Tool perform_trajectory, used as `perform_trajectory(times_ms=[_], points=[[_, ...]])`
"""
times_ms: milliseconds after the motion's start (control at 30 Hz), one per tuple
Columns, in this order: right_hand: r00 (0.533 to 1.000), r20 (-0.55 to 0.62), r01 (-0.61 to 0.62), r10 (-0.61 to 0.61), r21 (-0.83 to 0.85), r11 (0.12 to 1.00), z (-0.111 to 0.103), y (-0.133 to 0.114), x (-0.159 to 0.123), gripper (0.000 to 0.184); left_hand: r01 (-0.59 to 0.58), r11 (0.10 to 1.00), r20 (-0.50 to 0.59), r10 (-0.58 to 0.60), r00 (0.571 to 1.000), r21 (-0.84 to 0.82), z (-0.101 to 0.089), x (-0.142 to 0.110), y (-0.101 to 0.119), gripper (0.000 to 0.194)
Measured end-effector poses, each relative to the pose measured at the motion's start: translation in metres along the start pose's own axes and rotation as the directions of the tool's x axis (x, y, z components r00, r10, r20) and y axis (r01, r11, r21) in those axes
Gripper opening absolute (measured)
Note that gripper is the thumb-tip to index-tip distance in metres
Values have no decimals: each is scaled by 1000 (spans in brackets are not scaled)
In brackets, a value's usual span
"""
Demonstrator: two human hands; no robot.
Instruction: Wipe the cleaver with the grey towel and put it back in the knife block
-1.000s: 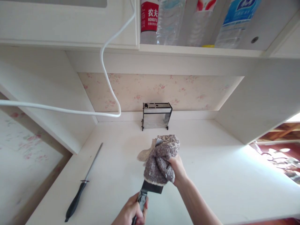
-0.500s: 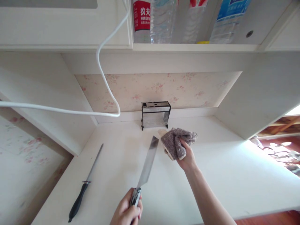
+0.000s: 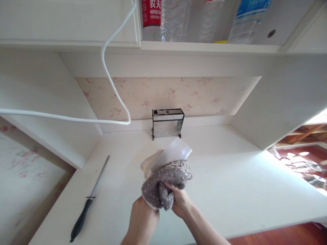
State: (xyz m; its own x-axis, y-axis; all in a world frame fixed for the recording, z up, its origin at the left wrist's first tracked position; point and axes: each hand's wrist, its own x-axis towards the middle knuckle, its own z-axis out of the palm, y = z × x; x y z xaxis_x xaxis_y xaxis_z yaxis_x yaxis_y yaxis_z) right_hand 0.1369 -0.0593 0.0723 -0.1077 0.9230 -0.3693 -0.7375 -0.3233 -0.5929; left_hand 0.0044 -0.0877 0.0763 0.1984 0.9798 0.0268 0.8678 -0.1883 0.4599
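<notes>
My right hand [image 3: 180, 201] grips a bunched grey-brown cloth [image 3: 163, 183] with a pale lining, which is wrapped over the lower blade of a kitchen knife [image 3: 176, 151]. The broad, shiny end of the blade sticks out beyond the cloth, pointing away and to the right. My left hand [image 3: 143, 216] is closed close below the cloth, on the knife's handle; the cloth hides its fingers and the handle. To the left, a sharpening steel [image 3: 83, 216] with a black grip lies on the white counter [image 3: 230, 190].
A narrow knife block [image 3: 168, 124] with clear sides stands against the back wall. Overhead, a white cable [image 3: 112, 81] hangs in front of a cupboard shelf [image 3: 209, 47] holding several plastic bottles [image 3: 176, 20]. White side panels [image 3: 286, 102] flank the counter.
My right hand has brought the cloth left and nearer, onto the knife blade. The blade has turned from near edge-on to showing its broad face. My left hand has moved slightly up.
</notes>
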Motion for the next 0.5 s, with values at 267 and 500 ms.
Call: perform_trajectory(times_ms=[267, 500], points=[[985, -169, 47, -30, 97, 994, 13, -1, 18, 57, -129, 943, 28, 126, 992, 306, 21, -9, 6, 39], [979, -185, -71, 84, 75, 995, -16, -28, 61, 26, -121, 969, -59, 137, 989, 214, 30, -12, 1, 47]])
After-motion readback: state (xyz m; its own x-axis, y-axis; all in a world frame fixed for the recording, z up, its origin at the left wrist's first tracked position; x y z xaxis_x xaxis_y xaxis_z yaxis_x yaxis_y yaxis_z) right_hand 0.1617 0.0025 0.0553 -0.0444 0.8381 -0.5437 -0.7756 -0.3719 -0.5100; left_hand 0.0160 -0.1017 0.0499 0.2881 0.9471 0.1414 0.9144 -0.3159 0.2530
